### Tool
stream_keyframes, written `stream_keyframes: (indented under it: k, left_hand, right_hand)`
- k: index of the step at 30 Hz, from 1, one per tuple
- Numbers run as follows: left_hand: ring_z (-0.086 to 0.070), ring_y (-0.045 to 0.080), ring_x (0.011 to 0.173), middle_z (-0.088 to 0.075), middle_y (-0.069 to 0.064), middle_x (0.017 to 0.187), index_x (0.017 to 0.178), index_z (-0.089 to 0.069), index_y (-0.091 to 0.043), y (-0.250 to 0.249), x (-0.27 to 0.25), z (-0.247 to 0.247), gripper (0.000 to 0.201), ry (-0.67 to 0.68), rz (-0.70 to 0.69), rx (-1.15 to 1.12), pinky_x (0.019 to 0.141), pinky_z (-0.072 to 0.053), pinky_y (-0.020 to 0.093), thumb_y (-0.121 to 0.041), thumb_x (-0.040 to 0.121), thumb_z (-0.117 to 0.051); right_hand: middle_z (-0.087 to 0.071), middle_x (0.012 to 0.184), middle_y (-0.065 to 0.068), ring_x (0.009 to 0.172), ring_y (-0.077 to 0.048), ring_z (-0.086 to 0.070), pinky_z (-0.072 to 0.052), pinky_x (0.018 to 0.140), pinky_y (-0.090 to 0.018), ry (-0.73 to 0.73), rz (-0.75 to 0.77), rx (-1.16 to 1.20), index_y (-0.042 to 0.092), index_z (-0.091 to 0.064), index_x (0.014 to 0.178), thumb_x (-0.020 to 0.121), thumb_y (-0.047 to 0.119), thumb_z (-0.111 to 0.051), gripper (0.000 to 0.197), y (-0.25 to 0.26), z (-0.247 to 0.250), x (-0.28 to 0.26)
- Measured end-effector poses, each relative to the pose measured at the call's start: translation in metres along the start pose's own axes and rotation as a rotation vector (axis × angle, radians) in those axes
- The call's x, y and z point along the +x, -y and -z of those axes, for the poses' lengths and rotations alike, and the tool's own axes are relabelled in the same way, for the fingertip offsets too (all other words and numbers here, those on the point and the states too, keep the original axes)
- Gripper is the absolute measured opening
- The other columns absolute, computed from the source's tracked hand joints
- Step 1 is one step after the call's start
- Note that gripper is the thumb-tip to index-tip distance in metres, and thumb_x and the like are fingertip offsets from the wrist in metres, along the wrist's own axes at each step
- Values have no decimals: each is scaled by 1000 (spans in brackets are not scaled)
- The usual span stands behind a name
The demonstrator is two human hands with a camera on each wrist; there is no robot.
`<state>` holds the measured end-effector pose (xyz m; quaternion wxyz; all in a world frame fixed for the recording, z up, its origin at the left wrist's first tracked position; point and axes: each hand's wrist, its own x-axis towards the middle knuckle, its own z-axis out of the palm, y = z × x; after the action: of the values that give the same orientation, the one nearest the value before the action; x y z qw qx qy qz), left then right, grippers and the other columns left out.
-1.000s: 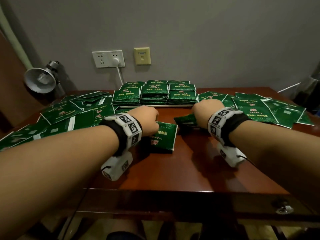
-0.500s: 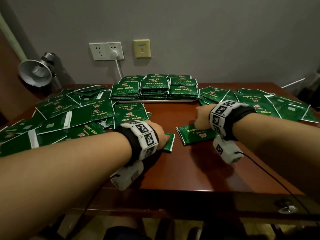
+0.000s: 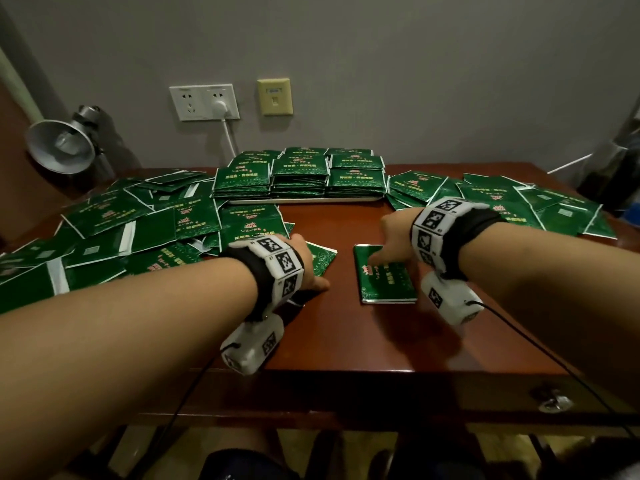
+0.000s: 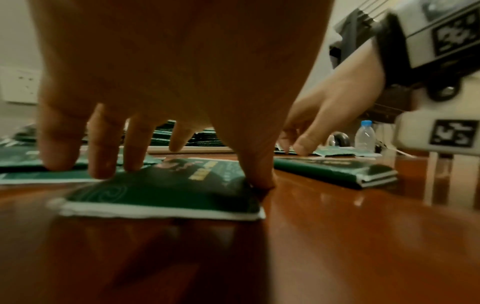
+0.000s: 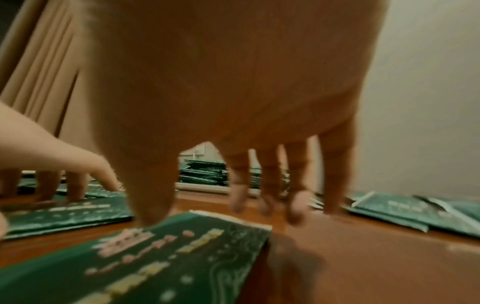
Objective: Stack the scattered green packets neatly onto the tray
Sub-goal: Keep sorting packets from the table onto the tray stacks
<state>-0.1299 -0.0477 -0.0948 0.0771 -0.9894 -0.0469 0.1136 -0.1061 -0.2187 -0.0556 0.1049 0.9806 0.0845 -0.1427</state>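
The left hand [image 3: 304, 261] hides most of a flat green foil packet [image 4: 166, 191] (fingers spread, pressing); right hand [image 3: 393, 240], open, thumb on another packet [image 3: 384, 275].

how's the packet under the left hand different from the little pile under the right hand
The packet under the left hand is a single one lying skewed beside the scattered heap; the pile under the right hand is several packets squared up, alone on bare table. The left hand has fingertips and thumb on its packet; the right hand touches the pile with the thumb only. Both are green, printed side up, still off the tray.
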Motion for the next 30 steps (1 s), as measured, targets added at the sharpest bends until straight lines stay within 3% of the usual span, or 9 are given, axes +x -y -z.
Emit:
stream_keyframes:
  k: [4, 6, 8, 10, 12, 15, 19, 24, 30]
  left_hand:
    - [-51, 31, 119, -47, 11, 135, 139, -37, -16, 5, 5, 6, 83, 26, -152, -131, 98, -47, 40, -44, 73, -79]
    - [-48, 29, 122, -47, 7, 137, 143, -34, -20, 7, 4, 7, 78, 20, -247, -153, 100, -45, 36, -23, 77, -75]
    - [-42, 29, 127, -43, 7, 139, 147, -31, -23, 8, 5, 4, 76, 13, -297, -154, 101, -40, 35, -15, 80, -67]
    - [-40, 28, 127, -41, 7, 138, 147, -30, -24, 11, 8, 0, 78, 13, -316, -190, 102, -39, 36, -22, 80, -70]
    - [-41, 27, 127, -42, 7, 137, 147, -30, -21, 13, 11, -2, 88, 4, -316, -212, 105, -40, 37, -41, 75, -78]
    - [-43, 28, 125, -43, 9, 136, 143, -37, -15, 14, 15, -1, 90, -16, -292, -179, 105, -41, 39, -54, 72, -77]
    - [-51, 29, 111, -43, 10, 126, 134, -47, -17, 15, 14, 3, 75, 18, -298, -152, 96, -48, 38, -51, 74, -76]
    - [-58, 24, 89, -34, 6, 121, 132, -38, -17, 17, 11, -3, 80, -21, -323, -113, 78, -57, 41, -52, 70, -74]
    - [-55, 25, 107, -45, 7, 128, 146, -22, -20, 31, 15, 6, 113, -71, -342, -151, 88, -53, 39, -58, 58, -82]
  right_hand:
    - [-56, 122, -1, 103, -21, -58, -51, 85, -36, 25, 98, 36, 20, -40, 138, 66, 64, -75, 91, 8, -5, 2]
    - [-55, 110, -2, 97, -23, -56, -49, 83, -35, 64, 40, -44, 14, -42, 136, 70, 71, -66, 90, 12, -6, -1]
    - [-55, 117, -9, 109, -28, -54, -44, 100, -40, 75, -15, -101, 10, -43, 141, 85, 72, -46, 84, 12, -7, -4]
    - [-42, 146, -12, 135, -29, -39, -30, 113, -43, 60, -78, -108, 8, -32, 149, 97, 63, -29, 76, 11, -11, -7]
    - [-40, 149, -13, 136, -29, -38, -31, 112, -44, 53, -96, -106, 7, -34, 147, 96, 65, -25, 78, 8, -13, -4]
    - [-54, 132, -7, 117, -26, -54, -46, 96, -40, 29, 85, -94, 15, -45, 136, 72, 85, -45, 95, 6, -10, -1]
    - [-56, 120, 1, 109, -22, -53, -46, 83, -35, 105, 229, -200, 21, -46, 125, 59, 73, -74, 88, 13, -9, -4]
    - [-58, 120, -5, 103, -23, -55, -48, 83, -33, 90, 228, -205, 14, -51, 124, 69, 66, -72, 79, 16, -11, -6]
    - [-55, 129, -10, 110, -27, -56, -44, 81, -32, 17, 196, -74, 8, -38, 135, 86, 57, -61, 73, 8, -19, -12]
